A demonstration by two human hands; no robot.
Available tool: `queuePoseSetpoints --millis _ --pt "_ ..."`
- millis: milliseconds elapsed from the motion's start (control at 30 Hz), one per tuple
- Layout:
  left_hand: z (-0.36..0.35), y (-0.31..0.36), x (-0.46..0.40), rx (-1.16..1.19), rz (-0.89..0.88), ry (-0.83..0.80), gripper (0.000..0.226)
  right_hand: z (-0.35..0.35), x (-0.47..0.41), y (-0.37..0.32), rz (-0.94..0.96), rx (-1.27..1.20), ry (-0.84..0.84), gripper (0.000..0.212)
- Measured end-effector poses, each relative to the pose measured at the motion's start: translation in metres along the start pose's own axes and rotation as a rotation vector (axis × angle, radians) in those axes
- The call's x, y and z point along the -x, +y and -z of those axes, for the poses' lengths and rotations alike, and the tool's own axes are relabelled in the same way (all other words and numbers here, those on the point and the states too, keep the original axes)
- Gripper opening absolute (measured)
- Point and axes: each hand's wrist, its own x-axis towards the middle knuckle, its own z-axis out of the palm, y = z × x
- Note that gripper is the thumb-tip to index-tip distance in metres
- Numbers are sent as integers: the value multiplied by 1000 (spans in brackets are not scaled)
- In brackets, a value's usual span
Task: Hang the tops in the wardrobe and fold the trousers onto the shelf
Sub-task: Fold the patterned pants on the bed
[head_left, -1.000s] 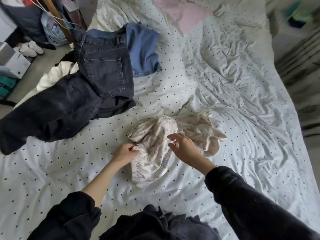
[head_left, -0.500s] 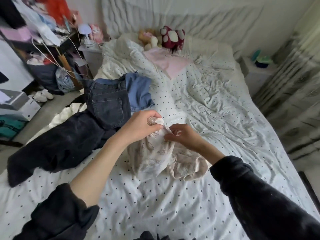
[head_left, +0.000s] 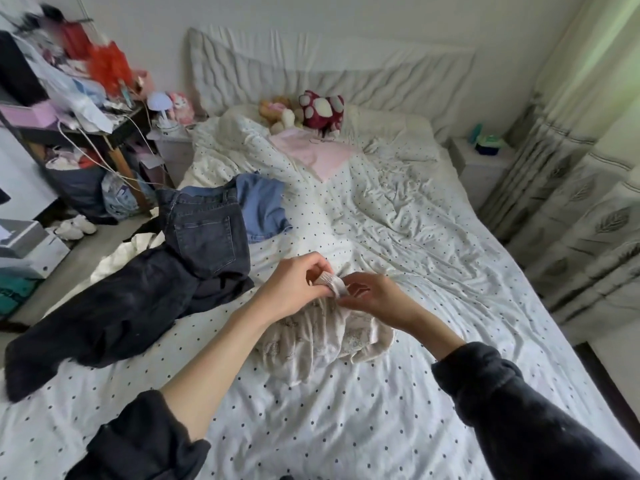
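- Both hands have risen since the earlier frames, drawing the cream patterned garment (head_left: 322,337) up off the bed (head_left: 415,393) so that its upper edge is bunched between them while the rest hangs down and pools on the sheet, lower middle of the frame.
- Left hand (head_left: 294,289) has its grip clenched on the gathered top edge of that garment; right hand (head_left: 372,297) pinches the same edge just beside it, and a white tag or band of fabric shows between the two.
- Whether this piece is a top or trousers cannot be told from its crumpled shape.
- Dark jeans (head_left: 145,282) lie sprawled across the left side of the bed, legs trailing toward the lower left and over the bed's edge, unfolded.
- Blue denim piece (head_left: 265,209) lies partly under the jeans' waistband, just to their right, also unfolded.
- Pink garment (head_left: 317,155) lies flat near the pillows, upper middle, below the soft toys (head_left: 304,110).
- No wardrobe or shelf shows in view, and nothing here looks hung or folded, so I judge the task to be at an early stage, with several items left to sort.
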Motion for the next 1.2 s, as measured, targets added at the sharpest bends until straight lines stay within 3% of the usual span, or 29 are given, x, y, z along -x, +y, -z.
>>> queuePoseSetpoints --millis 100,200,267,433,567,733,867,967,1033,1133,1200 --pt "-3 0 6 46 56 -87 35 4 5 -2 3 -2 64 7" --pt "-13 -8 13 -108 133 -291 19 13 11 -6 -59 -70 89 11" --pt "-21 -15 18 -190 185 -343 15 20 17 -7 -103 -118 116 9" --pt "-5 -36 17 -496 132 -176 30 51 28 -7 -156 -245 247 12" --pt "24 -28 7 -590 35 -118 44 69 32 0 -227 -228 321 17" --pt "44 -17 -2 -541 47 -170 44 70 27 3 -259 -138 244 14" --pt "44 -25 -3 -555 75 -179 51 69 25 4 -284 -8 87 29" --pt "40 -36 2 -601 99 -260 42 65 28 6 -272 107 51 22" --pt "39 -47 6 -642 122 -287 21 64 32 8 -231 147 77 17" --pt "41 -61 11 -700 158 -224 7 64 35 11 -197 195 70 12" --pt "44 -63 13 -736 147 -130 14 67 36 13 -188 239 80 15"
